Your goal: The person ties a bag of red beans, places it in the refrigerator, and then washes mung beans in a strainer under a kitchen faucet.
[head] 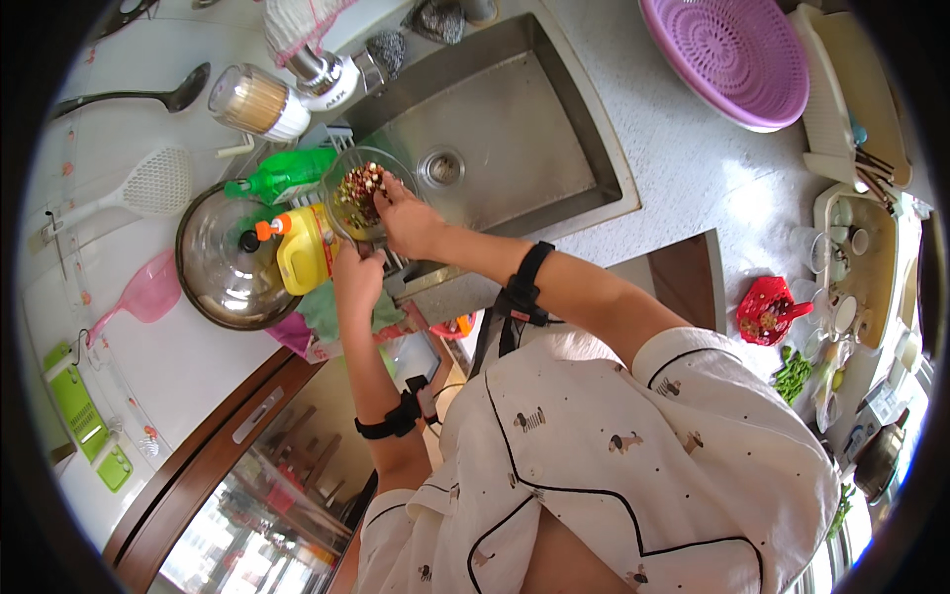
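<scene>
A clear glass bowl (pixel 343 165) of mixed beans and grains (pixel 361 187), red, white and green, is held over the left end of the sink, beside the drain. My left hand (pixel 358 278) grips the bowl's near rim. Inside the bowl, the fingers of my right hand (pixel 410 221) touch the beans; its palm side is hidden, and whether it pinches any cannot be told. Just left of the bowl stand a yellow jug with an orange cap (pixel 306 252) and a green bottle (pixel 293 174).
The steel sink basin (pixel 512 141) has a drain (pixel 443 168). A faucet-mounted filter (pixel 256 100) stands at its back left. Left lies a glass pot lid (pixel 223 275). On the right counter are a purple basket (pixel 731 56), a red basket (pixel 768 315) and green peppers (pixel 793 377).
</scene>
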Tool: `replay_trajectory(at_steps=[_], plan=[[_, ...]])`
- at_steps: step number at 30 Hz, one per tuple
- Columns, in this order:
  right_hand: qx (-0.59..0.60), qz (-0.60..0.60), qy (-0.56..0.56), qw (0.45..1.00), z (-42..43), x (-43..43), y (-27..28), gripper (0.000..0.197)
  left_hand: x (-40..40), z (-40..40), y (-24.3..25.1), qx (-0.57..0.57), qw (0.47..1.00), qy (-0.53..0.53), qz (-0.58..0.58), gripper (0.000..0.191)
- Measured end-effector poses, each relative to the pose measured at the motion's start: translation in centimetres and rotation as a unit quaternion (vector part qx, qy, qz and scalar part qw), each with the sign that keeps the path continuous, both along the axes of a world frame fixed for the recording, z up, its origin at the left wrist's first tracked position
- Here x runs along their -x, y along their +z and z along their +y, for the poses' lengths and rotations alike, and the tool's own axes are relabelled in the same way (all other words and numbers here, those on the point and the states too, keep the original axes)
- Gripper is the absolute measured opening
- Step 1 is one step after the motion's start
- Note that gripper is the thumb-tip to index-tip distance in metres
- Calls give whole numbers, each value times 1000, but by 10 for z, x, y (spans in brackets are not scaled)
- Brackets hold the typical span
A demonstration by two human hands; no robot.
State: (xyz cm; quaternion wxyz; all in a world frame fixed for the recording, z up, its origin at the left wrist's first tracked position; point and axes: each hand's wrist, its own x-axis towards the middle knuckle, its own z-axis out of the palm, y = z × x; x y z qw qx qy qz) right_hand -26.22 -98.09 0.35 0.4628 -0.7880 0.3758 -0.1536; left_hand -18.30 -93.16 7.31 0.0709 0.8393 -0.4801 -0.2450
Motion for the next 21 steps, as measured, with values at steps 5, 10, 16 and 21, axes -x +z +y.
replay_trajectory(at_steps=[5,10,16,21], plan=[[101,-106,-112,983,-31,29,2,33,9,-2,3,-21,889,232,394,10],[247,-98,-302,915,-114,86,-4,28,24,-12,-1,45,811,242,531,12],[236,-33,-357,903,-194,133,-22,23,37,-31,-12,94,791,228,560,12],[166,-47,-354,919,-212,147,-31,20,41,-36,-19,109,790,223,561,11]])
